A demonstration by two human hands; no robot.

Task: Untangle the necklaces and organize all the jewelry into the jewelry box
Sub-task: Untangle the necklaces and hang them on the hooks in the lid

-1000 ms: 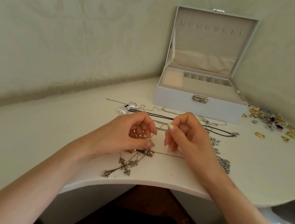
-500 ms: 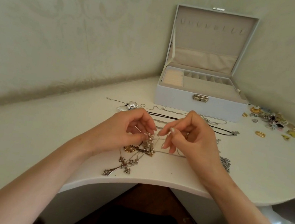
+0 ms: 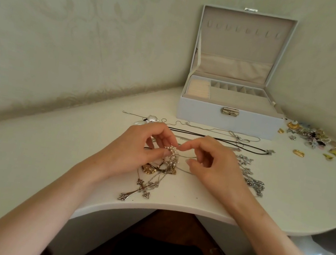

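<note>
Your left hand (image 3: 136,153) pinches the pearl cluster (image 3: 171,155) atop the tangled necklaces (image 3: 161,168), and your right hand (image 3: 213,168), curled apart a second ago, has closed in to nip the same knot, raising it a little off the worktop (image 3: 298,182); untangling looks barely begun. The cross pendant (image 3: 136,189) trails toward you, a black cord (image 3: 248,145) lies between you and the open jewelry box (image 3: 228,121), a heavy silver chain (image 3: 253,183) sits beside your right hand, and loose pieces (image 3: 316,139) wait right of the box.

We lose the tangle (image 3: 169,161) under the left hand (image 3: 133,155), the right hand (image 3: 213,168) hides part of a chain (image 3: 252,182), and pieces (image 3: 316,139) at the table's (image 3: 47,151) right edge are too small to name.
</note>
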